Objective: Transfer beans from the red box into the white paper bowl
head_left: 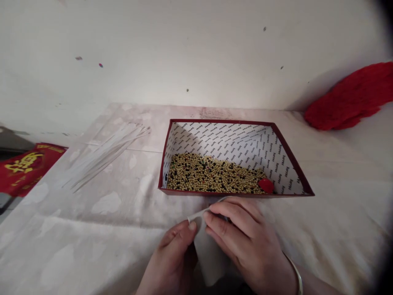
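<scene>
Low in front of me, both hands are on a flat, pale grey piece (208, 258), paper or thin cloth; I cannot tell which. My left hand (175, 250) pinches its upper left corner, thumb on top. My right hand (242, 233) grips the upper edge with bent fingers, covering its right part. Just beyond my hands stands a dark red open box (288, 155) with a white, printed lining. Small yellow and black beads or beans (208, 176) cover its bottom. A bright red piece (266, 185) lies among them at the right end.
A bundle of thin whitish strips (107, 153) lies left of the box on the pale patterned tablecloth (123, 241). At far left is a red packet with yellow lettering (27, 168). A fluffy red thing (350, 98) is at right, against the white wall (172, 49).
</scene>
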A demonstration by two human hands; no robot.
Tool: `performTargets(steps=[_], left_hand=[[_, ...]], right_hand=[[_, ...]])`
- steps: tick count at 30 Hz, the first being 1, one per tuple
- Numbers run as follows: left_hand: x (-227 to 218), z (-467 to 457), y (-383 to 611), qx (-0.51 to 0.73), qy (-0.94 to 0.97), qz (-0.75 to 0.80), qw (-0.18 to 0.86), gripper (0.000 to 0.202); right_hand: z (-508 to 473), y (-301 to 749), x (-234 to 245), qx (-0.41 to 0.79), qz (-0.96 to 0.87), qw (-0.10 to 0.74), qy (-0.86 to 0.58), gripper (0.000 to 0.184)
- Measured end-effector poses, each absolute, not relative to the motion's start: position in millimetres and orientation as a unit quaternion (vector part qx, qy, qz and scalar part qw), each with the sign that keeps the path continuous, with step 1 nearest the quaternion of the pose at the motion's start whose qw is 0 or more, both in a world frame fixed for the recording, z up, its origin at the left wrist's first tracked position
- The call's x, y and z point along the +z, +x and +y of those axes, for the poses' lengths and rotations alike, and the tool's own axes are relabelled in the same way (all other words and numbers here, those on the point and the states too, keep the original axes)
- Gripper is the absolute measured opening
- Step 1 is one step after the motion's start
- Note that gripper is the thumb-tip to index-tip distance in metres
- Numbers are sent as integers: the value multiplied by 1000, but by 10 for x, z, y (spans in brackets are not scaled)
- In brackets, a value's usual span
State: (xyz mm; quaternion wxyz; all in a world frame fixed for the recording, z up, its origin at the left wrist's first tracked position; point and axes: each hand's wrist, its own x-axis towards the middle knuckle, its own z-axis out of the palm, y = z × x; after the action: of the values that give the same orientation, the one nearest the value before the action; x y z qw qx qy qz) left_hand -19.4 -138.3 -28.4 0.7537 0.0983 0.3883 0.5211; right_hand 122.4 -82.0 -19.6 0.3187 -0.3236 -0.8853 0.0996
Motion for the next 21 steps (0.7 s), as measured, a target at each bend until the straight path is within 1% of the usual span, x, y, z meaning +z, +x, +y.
performTargets(steps=[6,13,17,21], left_hand=[[-273,-1397,-179,514,86,342,782,18],[-260,-1387,-181,513,83,332,787,18],[-256,-1404,-165,518,64,328,787,18],[-229,-1400,-164,528,27,337,779,27]], right_hand=[[-789,1230,-132,171,-859,328,-354,11],[-901,1243,-186,84,-872,363,-319,12],[-870,1250,-154,85,-864,358,-345,13],[-811,1319,-120,94,-856,367,-353,13]])
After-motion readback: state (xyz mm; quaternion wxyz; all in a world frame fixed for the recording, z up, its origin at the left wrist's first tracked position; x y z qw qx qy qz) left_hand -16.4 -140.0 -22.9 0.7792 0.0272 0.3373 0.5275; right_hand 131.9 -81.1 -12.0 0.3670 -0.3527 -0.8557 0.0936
